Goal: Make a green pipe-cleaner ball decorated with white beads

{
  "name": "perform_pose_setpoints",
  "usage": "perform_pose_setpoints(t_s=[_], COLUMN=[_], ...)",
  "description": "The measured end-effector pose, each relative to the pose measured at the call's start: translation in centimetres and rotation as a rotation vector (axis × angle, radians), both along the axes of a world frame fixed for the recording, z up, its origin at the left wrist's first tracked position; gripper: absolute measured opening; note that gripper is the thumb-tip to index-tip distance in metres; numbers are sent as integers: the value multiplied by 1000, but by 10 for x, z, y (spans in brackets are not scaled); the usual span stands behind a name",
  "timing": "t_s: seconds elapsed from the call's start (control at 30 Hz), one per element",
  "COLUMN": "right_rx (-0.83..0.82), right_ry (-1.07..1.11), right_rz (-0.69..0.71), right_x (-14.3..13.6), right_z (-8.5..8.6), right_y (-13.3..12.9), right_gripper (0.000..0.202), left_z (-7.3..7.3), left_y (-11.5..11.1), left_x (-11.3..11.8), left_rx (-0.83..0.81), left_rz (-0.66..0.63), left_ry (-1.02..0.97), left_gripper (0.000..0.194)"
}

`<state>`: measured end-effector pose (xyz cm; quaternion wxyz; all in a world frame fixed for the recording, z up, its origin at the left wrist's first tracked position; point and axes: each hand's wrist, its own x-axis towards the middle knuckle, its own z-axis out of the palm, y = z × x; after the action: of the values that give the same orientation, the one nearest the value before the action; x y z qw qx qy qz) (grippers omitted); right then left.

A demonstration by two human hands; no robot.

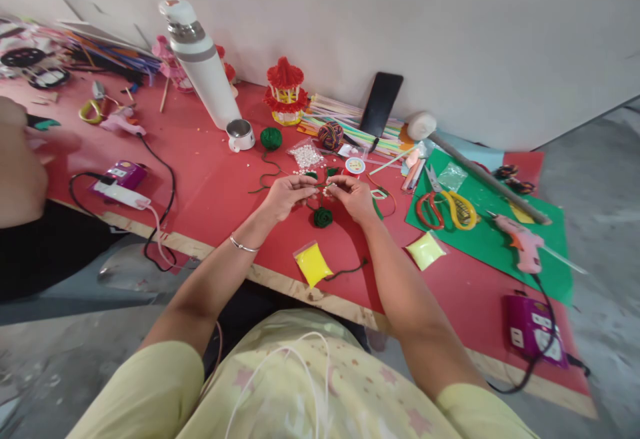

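My left hand (pixel 289 197) and my right hand (pixel 352 196) meet over the red table, fingertips pinched on a small dark green yarn piece with white beads about it. Its fine detail is too small to tell. Just below hangs or lies a dark green yarn rosette (pixel 323 217); whether it is joined to the held piece I cannot tell. Beyond the fingers lie a bag of white beads (pixel 306 154), a thread spool (pixel 355 166), a multicoloured yarn ball (pixel 331 135) and a green yarn ball (pixel 271 138) with a loose strand.
Nearer me lie a yellow packet (pixel 313 265) and a pale yellow packet (pixel 425 250). Scissors (pixel 447 205) and a pink glue gun (pixel 523 242) rest on green sheet at right. A white bottle (pixel 203 65), steel cup (pixel 241 135) and phone (pixel 381 104) stand behind. A person's arm (pixel 20 165) shows left.
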<state>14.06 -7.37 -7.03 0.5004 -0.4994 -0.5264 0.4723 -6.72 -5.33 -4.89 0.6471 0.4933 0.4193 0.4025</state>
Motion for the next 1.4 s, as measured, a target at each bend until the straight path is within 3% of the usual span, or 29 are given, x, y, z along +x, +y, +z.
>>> perform_pose_setpoints(t_s=[0.3,0.4,0.53,0.93,1.2,1.4], right_rx=[20,58,118,124,139,97], right_ry=[-30,-94,-133,-150,-70,83], right_rz=[-13,3,21,58,64,35], right_x=[-9,-10,-11,-16,-20,-24], right_z=[-1,1,3,9,6,11], right_y=[-1,-2,-2,-11,-12,-15], right_gripper=[36,34,30,36,40,49], left_z=[5,1,-12,-32,-34,-25], left_y=[-9,-7,-2,1,1,-3], left_x=[11,13,16,21,17,16], left_rx=[79,190,344,440,522,666], left_rz=[-77,-69,-27,216,211,272], left_ry=[30,179,328,369,397,391], left_gripper=[32,27,17,12,9,3])
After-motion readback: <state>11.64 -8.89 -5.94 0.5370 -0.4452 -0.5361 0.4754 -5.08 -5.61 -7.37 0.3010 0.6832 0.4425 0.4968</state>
